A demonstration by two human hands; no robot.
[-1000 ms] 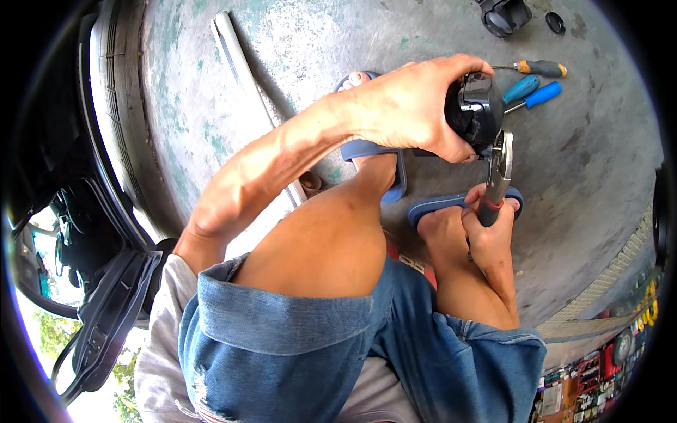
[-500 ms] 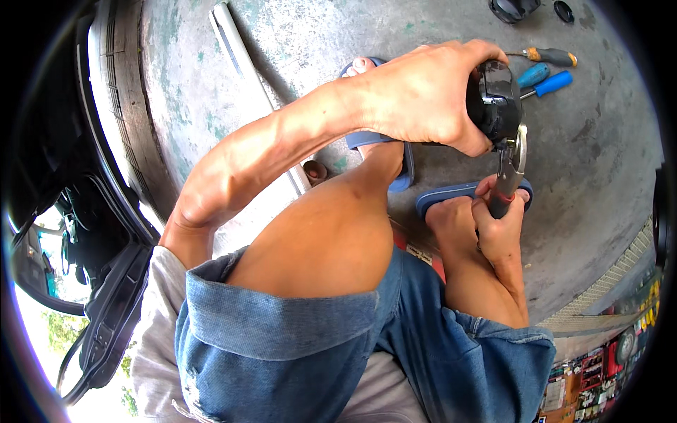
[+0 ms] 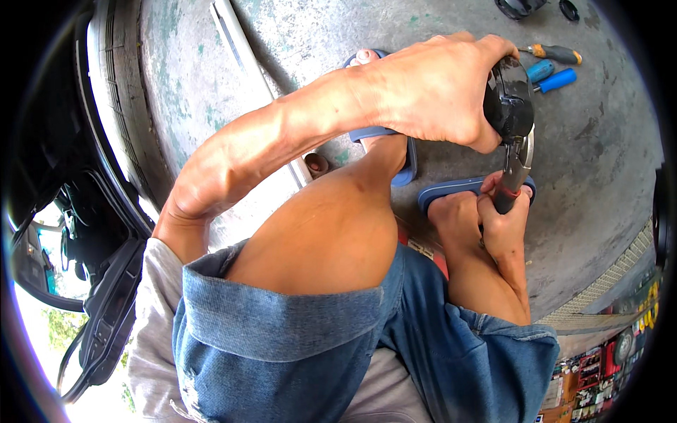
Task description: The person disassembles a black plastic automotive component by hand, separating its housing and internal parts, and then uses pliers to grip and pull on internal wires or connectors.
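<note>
While the person squats over the concrete floor [image 3: 599, 141], the left hand [image 3: 430, 88] reaches across the raised knee and wraps a closed grip around a rounded black part [image 3: 509, 106], fingers curled over its top and the thumb pressed against its near side. That black part is held up in the air, above the right foot and well clear of the floor. Just below it, the right hand [image 3: 502, 222] has its grip shut tight around the dark handle of a metal pair of pliers [image 3: 516, 169], which stands nearly upright with its shiny nose touching the underside of the black part; whether the plier nose is pinching something there cannot be told. Both feet wear blue sandals [image 3: 451, 192], and the denim shorts [image 3: 282, 331] fill the lower part of the view. Farther off on the floor, past the left hand, lie two blue-handled tools [image 3: 550, 75] side by side and an orange-and-black-handled screwdriver [image 3: 553, 52] just beyond them, all well apart from both hands. A long pale metal strip [image 3: 247, 53] lies on the floor beyond the left forearm, and a car tyre [image 3: 116, 99] curves along the left side.
</note>
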